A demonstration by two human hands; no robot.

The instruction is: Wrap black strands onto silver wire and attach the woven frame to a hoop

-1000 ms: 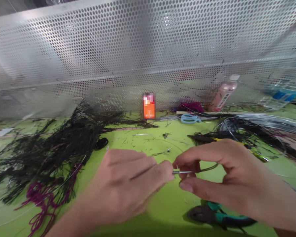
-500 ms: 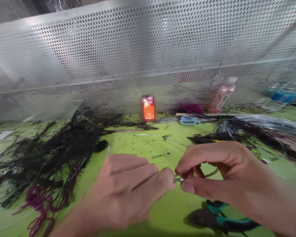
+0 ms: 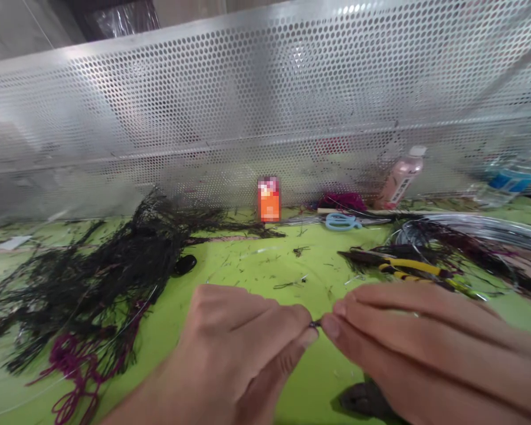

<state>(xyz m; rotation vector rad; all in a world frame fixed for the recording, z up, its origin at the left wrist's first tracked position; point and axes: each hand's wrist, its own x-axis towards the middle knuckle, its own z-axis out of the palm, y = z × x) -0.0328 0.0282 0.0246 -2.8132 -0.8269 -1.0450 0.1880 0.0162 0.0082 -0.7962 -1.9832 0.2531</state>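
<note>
My left hand point(image 3: 243, 336) is closed, its thumb and forefinger pinching one end of a thin wire point(image 3: 315, 324). Only a short, dark, twisted-looking bit of this wire shows between my two hands. My right hand point(image 3: 425, 336) pinches the other end with its thumb and fingertips, palm turned down. Under my right hand lies a pair of pliers point(image 3: 358, 396); its dark head shows and its handles are covered. Just beyond my right fingers rest long-nosed pliers with yellow and black handles point(image 3: 411, 265).
Dark stringy strands point(image 3: 128, 265) and magenta cord point(image 3: 73, 372) spread at left, by a round black object point(image 3: 186, 264). A perforated metal panel point(image 3: 230, 100) stands behind a blurred orange item point(image 3: 269, 203), light-blue scissors point(image 3: 340, 222), a pink bottle point(image 3: 402, 177), a clear bottle point(image 3: 508, 180) and coiled wire point(image 3: 478, 224).
My right hand has rolled palm-down, its fingers now drawn together, covering the teal plier handles and uncovering the yellow-handled pliers. My left thumb has come into view. The hands still pinch the wire.
</note>
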